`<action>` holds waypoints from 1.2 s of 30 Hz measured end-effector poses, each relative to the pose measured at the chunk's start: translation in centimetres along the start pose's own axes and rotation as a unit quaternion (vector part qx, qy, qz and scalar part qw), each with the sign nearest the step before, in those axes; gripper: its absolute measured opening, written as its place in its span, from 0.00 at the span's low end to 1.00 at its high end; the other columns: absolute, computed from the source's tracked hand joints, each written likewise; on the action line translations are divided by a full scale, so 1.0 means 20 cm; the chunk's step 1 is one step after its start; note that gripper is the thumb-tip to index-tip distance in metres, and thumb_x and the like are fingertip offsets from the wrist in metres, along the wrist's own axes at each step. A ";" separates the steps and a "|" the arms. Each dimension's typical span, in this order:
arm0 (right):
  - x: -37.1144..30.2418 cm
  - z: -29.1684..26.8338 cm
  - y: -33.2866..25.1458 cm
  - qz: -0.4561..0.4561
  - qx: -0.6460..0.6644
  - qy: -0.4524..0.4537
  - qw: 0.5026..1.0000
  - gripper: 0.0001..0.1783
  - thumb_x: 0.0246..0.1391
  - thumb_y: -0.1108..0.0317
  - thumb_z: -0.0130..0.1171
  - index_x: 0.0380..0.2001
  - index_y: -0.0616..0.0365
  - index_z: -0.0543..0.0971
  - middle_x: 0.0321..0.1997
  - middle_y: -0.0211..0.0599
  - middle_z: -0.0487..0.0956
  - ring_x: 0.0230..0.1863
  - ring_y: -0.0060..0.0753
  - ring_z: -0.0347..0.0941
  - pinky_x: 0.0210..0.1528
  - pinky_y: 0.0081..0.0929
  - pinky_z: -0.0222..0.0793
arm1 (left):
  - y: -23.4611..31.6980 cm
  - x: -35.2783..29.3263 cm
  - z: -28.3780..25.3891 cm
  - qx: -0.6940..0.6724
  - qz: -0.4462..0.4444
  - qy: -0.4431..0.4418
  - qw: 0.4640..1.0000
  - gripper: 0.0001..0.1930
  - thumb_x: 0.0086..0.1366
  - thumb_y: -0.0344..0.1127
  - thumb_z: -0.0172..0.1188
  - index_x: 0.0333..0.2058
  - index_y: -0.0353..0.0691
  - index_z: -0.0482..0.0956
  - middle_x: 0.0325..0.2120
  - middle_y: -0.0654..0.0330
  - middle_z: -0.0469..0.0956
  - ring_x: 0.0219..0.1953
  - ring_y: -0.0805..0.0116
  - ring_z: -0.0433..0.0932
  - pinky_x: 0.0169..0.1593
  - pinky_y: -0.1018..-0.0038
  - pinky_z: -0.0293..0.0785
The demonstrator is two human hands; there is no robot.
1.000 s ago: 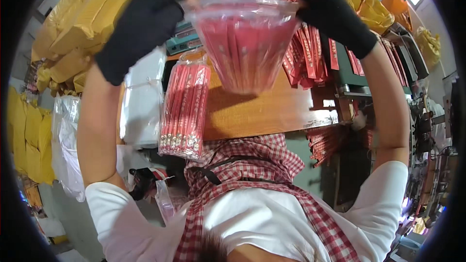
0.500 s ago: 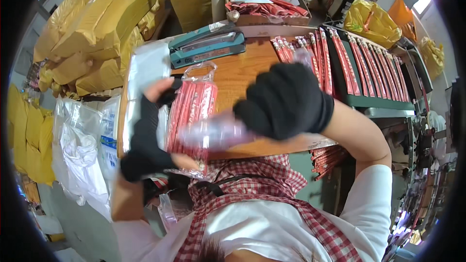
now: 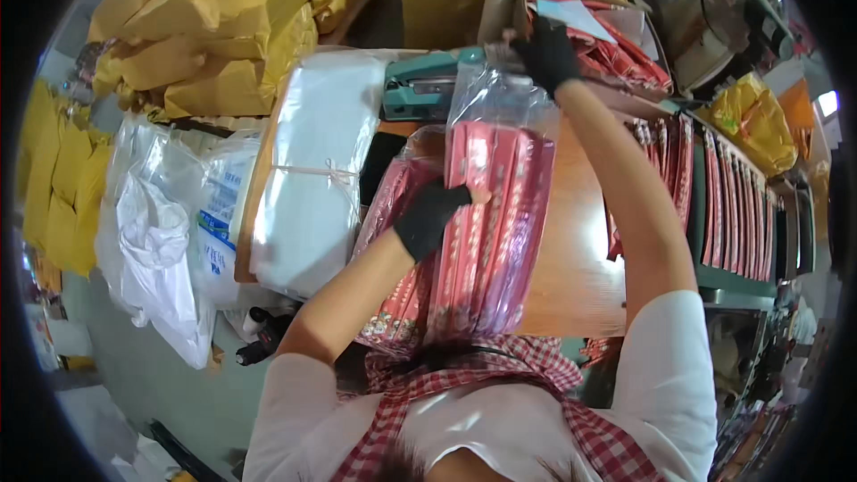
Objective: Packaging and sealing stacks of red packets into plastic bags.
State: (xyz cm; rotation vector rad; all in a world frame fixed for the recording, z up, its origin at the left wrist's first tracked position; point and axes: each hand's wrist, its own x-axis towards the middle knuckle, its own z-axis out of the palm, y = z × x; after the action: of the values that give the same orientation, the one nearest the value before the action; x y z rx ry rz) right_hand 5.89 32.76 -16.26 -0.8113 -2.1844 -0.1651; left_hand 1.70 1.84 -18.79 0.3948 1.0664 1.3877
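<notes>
A clear plastic bag (image 3: 478,98) filled with long red packets (image 3: 486,223) lies on the wooden table in front of me. My left hand (image 3: 430,219), in a black fingerless glove, grips its left side, the thumb on top. My right hand (image 3: 544,54), gloved alike, is closed at the bag's loose top end, beside the carton; its fingers are slightly blurred. Another clear bag of red packets (image 3: 393,259) lies to the left, partly under my left hand and forearm. Beyond the bags is a teal stapler (image 3: 415,89), partly covered by the plastic.
Left on the table is a tied stack of clear bags (image 3: 312,178). A carton (image 3: 661,40) of red packets stands at the back right. Rows of red packets (image 3: 736,201) stand in a dark green tray at right. Yellow wrapped parcels (image 3: 223,27) pile up at the far left.
My left hand has moved right onto the filled bag. My right hand has gone up and away to its top end. The view has shifted, and a second bag now shows beside the first.
</notes>
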 end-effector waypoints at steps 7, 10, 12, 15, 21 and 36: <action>0.13 -0.41 -0.45 -0.104 0.039 -0.041 0.993 0.15 0.51 0.56 0.58 0.41 0.49 0.77 0.37 0.45 0.78 0.39 0.49 0.76 0.37 0.44 0.71 | 0.14 0.19 -0.36 -0.106 -0.011 0.034 0.994 0.13 0.54 0.26 0.62 0.39 0.40 0.76 0.30 0.61 0.79 0.32 0.67 0.80 0.36 0.72 0.79; -0.32 -0.07 -0.03 0.062 -0.029 -0.077 0.995 0.14 0.56 0.62 0.55 0.45 0.51 0.74 0.43 0.46 0.75 0.45 0.49 0.73 0.40 0.38 0.71 | 0.16 0.28 -0.23 -0.108 -0.020 0.062 0.992 0.15 0.53 0.27 0.62 0.41 0.40 0.75 0.33 0.60 0.78 0.34 0.68 0.79 0.41 0.72 0.77; -0.43 0.07 -0.07 0.065 0.043 0.028 0.997 0.14 0.56 0.64 0.54 0.46 0.52 0.74 0.44 0.46 0.75 0.45 0.48 0.73 0.42 0.36 0.71 | 0.16 0.28 -0.22 -0.100 -0.003 0.060 0.993 0.15 0.53 0.27 0.62 0.42 0.39 0.75 0.33 0.60 0.78 0.35 0.68 0.79 0.42 0.73 0.77; -0.46 0.17 -0.13 0.061 0.137 0.140 0.979 0.16 0.57 0.68 0.53 0.49 0.54 0.72 0.47 0.45 0.73 0.45 0.47 0.72 0.45 0.34 0.70 | 0.12 0.28 -0.30 -0.086 0.010 0.062 0.994 0.18 0.53 0.26 0.62 0.44 0.40 0.74 0.35 0.60 0.78 0.37 0.68 0.79 0.42 0.71 0.77; -0.38 0.27 -0.05 0.014 0.199 0.168 0.965 0.21 0.54 0.74 0.53 0.52 0.53 0.69 0.48 0.45 0.72 0.43 0.48 0.72 0.44 0.37 0.69 | 0.09 0.37 -0.36 -0.107 0.007 0.088 0.990 0.20 0.51 0.24 0.62 0.45 0.42 0.74 0.35 0.60 0.78 0.37 0.67 0.79 0.41 0.69 0.78; -0.79 -0.04 -0.20 0.236 0.216 0.035 0.947 0.30 0.59 0.50 0.53 0.53 0.65 0.66 0.52 0.50 0.69 0.51 0.43 0.69 0.53 0.34 0.63 | 0.07 0.26 -0.37 -0.088 -0.009 0.022 0.996 0.15 0.58 0.36 0.59 0.44 0.37 0.75 0.33 0.57 0.81 0.33 0.66 0.81 0.39 0.72 0.79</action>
State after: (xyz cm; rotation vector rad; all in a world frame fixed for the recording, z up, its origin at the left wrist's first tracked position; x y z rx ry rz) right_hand 11.71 21.34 -26.45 -1.0188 -1.8003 0.5003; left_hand -5.81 4.30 -23.37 0.2273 0.9712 1.4672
